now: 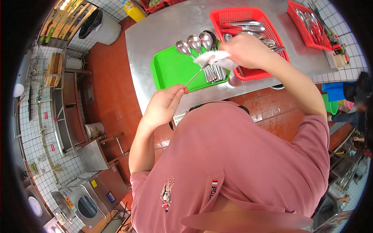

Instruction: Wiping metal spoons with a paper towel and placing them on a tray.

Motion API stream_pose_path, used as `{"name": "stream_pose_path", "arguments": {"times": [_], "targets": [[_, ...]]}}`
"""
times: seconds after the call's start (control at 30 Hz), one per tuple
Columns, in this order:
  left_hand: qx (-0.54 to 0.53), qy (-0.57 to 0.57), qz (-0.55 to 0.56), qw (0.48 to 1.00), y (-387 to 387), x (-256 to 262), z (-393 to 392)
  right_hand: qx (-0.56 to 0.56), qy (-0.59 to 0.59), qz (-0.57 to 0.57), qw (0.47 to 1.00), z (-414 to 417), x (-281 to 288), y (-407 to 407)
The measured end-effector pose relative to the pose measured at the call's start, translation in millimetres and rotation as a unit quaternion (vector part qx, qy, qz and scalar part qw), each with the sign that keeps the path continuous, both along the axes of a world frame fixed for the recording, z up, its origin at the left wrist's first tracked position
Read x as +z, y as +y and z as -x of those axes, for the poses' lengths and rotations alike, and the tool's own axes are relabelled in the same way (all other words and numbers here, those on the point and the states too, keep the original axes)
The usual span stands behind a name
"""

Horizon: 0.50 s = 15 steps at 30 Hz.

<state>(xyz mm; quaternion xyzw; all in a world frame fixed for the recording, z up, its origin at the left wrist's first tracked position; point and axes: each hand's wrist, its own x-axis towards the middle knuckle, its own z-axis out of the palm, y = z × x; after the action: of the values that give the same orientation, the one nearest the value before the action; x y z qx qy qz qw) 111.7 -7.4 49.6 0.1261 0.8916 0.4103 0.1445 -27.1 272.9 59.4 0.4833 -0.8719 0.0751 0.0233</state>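
Between my left thumb and fingers is the end of a thin metal utensil; my left hand is over the near edge of a green plastic tray. My right hand grips a white cloth, which wraps the utensil's other end and hides its shape. Several metal spoons lie side by side on the tray's right part, bowls away from me, with a black-headed utensil beside them. Just past my right hand sits a red perforated plastic basket holding metal utensils, some red-handled.
All this rests on a stainless steel table. At its far right stands another red basket of utensils. A lined bin and yellow container are on the floor at upper left. Another person's leg shows at the right.
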Motion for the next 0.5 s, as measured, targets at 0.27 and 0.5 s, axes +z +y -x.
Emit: {"name": "stream_pose_path", "arguments": {"times": [0.27, 0.5], "targets": [[0.056, -0.149, -0.261, 0.952, 16.6, 14.9, 7.7, -0.082, -0.269, 0.485, 0.828, 2.6, 0.7, -2.2], [0.099, -0.035, -0.157, 0.982, 33.7, 20.2, -15.5, -0.126, -0.264, 0.596, 0.748, 4.1, 40.3, 7.6]]}}
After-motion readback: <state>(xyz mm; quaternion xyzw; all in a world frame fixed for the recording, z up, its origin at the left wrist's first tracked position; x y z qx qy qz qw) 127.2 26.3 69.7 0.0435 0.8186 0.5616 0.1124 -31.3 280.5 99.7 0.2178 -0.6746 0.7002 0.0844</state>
